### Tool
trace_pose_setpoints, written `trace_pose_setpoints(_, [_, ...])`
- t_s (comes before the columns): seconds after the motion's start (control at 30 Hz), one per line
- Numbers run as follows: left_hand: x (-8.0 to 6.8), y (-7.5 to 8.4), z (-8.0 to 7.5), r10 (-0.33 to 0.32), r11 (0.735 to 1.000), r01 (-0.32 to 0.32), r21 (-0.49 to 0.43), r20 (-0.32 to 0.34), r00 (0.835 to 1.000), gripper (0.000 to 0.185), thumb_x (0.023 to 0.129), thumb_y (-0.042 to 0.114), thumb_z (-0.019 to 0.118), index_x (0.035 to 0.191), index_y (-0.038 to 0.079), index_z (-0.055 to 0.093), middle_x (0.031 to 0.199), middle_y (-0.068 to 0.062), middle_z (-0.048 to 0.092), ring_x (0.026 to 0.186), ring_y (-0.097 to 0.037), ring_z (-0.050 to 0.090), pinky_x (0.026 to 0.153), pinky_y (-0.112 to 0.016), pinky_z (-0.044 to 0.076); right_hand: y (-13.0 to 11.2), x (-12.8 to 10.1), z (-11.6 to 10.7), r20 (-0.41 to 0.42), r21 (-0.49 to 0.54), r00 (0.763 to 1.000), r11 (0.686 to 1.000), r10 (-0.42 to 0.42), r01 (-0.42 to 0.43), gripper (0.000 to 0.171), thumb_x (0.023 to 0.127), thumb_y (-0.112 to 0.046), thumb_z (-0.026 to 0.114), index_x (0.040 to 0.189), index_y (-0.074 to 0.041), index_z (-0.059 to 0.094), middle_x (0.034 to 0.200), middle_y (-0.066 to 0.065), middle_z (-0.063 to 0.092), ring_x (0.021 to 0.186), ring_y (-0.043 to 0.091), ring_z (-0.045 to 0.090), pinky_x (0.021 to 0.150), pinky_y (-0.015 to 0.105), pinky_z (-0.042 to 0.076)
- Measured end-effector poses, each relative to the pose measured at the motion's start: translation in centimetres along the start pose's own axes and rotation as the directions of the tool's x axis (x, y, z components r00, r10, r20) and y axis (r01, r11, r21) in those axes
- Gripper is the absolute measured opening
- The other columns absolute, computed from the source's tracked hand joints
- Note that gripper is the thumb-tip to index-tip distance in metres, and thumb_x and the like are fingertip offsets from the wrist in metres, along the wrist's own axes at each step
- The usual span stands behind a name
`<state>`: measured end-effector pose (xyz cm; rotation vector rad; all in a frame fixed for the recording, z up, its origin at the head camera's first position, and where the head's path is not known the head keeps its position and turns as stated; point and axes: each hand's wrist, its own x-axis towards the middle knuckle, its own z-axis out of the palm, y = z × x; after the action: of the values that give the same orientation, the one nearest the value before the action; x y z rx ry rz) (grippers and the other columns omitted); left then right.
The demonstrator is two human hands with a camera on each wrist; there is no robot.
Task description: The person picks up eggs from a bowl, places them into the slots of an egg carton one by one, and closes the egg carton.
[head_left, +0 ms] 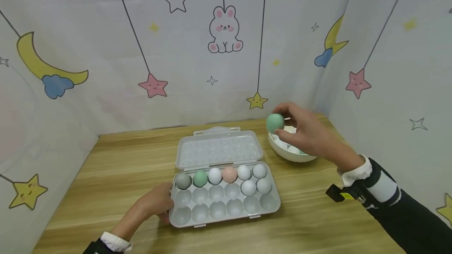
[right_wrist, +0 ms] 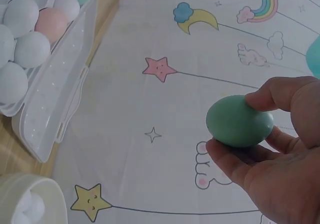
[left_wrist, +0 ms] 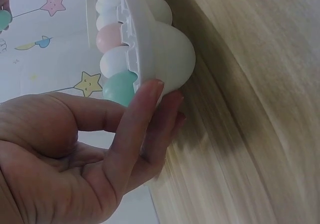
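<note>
Over the white bowl (head_left: 287,153) in the head view, your right hand (head_left: 310,132) pinches a green egg (head_left: 275,122) in its fingertips, while your left hand (head_left: 155,205) rests with relaxed fingers against the near left corner of the open egg tray (head_left: 226,207) on the bench (head_left: 116,160). On the left wrist view, your fingers (left_wrist: 145,119) touch the tray's underside. On the right wrist view, thumb and fingers clamp the egg in mid-air.

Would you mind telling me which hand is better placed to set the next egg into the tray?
The right hand, probably: it already pinches the green egg above the bowl. The left hand rests on the egg tray at its left end, steadying it, and carries no egg.
</note>
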<state>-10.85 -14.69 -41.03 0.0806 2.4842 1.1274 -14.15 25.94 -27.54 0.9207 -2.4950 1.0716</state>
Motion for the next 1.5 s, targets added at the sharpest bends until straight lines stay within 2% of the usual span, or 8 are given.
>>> trace_pose_setpoints(0.17, [0.0, 0.1, 0.0, -0.002, 1.0, 0.002, 0.013, -0.004, 1.0, 0.037, 0.071, -0.018, 0.05, 0.107, -0.015, 0.054, 0.079, -0.018, 0.06, 0.054, -0.026, 0.066, 0.046, -0.034, 0.061, -1.1, 0.1, 1.7, 0.001, 0.02, 0.997, 0.997, -0.075, 0.075, 0.042, 0.086, 0.009, 0.075, 0.123, 0.002, 0.057, 0.118, 0.011, 0.065, 0.104, 0.023, 0.066, 0.097, 0.038, 0.059])
trace_pose_setpoints(0.27, [0.0, 0.1, 0.1, -0.005, 1.0, 0.005, 0.013, -0.007, 1.0, 0.037, 0.071, -0.018, 0.05, 0.107, -0.014, 0.055, 0.08, -0.018, 0.06, 0.056, -0.026, 0.066, 0.047, -0.034, 0.062, -1.7, 0.1, 2.7, 0.021, 0.053, 0.995, 0.994, -0.101, 0.1, 0.042, 0.086, 0.008, 0.075, 0.123, 0.001, 0.058, 0.118, 0.009, 0.066, 0.102, 0.021, 0.066, 0.096, 0.038, 0.059])
trace_pose_setpoints(0.5, [-0.1, 0.2, 0.1, 0.002, 1.0, -0.002, -0.002, -0.015, 1.0, 0.044, 0.071, -0.019, 0.049, 0.114, -0.017, 0.055, 0.081, -0.018, 0.061, 0.058, -0.027, 0.066, 0.047, -0.035, 0.062, -2.7, -0.1, 4.9, 0.102, 0.137, 0.992, 0.988, -0.079, 0.065, 0.042, 0.086, 0.007, 0.072, 0.125, -0.003, 0.058, 0.118, 0.003, 0.065, 0.102, 0.016, 0.064, 0.096, 0.034, 0.058])
trace_pose_setpoints(0.7, [-0.2, 0.4, 0.2, -0.001, 1.0, 0.001, -0.014, -0.016, 1.0, 0.042, 0.071, -0.02, 0.049, 0.112, -0.015, 0.056, 0.081, -0.018, 0.061, 0.058, -0.027, 0.066, 0.046, -0.034, 0.062, -2.0, -0.9, 7.4, 0.172, 0.141, 0.98, 0.987, -0.1, 0.076, 0.044, 0.09, 0.002, 0.071, 0.131, -0.003, 0.058, 0.125, 0.005, 0.064, 0.107, 0.016, 0.064, 0.096, 0.033, 0.058])
trace_pose_setpoints(0.93, [-0.3, 0.1, 0.3, 0.017, 0.999, -0.018, -0.043, -0.016, 1.0, 0.033, 0.069, -0.02, 0.048, 0.101, -0.011, 0.055, 0.078, -0.017, 0.061, 0.058, -0.028, 0.066, 0.046, -0.036, 0.061, -0.6, -2.0, 11.6, 0.287, 0.074, 0.955, 0.995, -0.081, 0.062, 0.038, 0.09, -0.002, 0.073, 0.124, -0.009, 0.057, 0.122, 0.0, 0.058, 0.107, 0.013, 0.058, 0.094, 0.029, 0.057])
trace_pose_setpoints(1.1, [-0.3, 0.1, 0.3, 0.005, 0.999, -0.006, -0.044, -0.02, 1.0, 0.032, 0.07, -0.02, 0.047, 0.1, -0.012, 0.055, 0.079, -0.017, 0.06, 0.059, -0.028, 0.066, 0.046, -0.036, 0.062, 0.4, -2.5, 14.1, 0.347, 0.034, 0.937, 0.999, -0.043, 0.033, 0.037, 0.091, -0.002, 0.074, 0.123, -0.008, 0.057, 0.122, 0.001, 0.058, 0.108, 0.012, 0.056, 0.096, 0.03, 0.055])
trace_pose_setpoints(1.33, [-0.2, 0.0, 0.3, -0.001, 0.999, 0.0, -0.048, -0.016, 1.0, 0.034, 0.07, -0.021, 0.048, 0.102, -0.011, 0.055, 0.08, -0.017, 0.061, 0.059, -0.028, 0.066, 0.046, -0.036, 0.062, 1.4, -3.2, 16.1, 0.364, -0.051, 0.931, 0.999, 0.001, 0.019, 0.036, 0.089, -0.004, 0.077, 0.122, -0.005, 0.062, 0.123, 0.003, 0.062, 0.111, 0.016, 0.057, 0.099, 0.034, 0.054])
trace_pose_setpoints(1.5, [-0.2, -0.2, 0.2, -0.001, 0.999, 0.0, -0.052, -0.014, 1.0, 0.038, 0.07, -0.021, 0.048, 0.106, -0.012, 0.055, 0.082, -0.017, 0.061, 0.06, -0.028, 0.066, 0.046, -0.036, 0.061, 1.7, -3.6, 16.9, 0.362, -0.161, 0.932, 0.986, 0.02, 0.041, 0.033, 0.088, -0.012, 0.08, 0.118, -0.011, 0.066, 0.113, -0.002, 0.064, 0.104, 0.014, 0.056, 0.091, 0.038, 0.051])
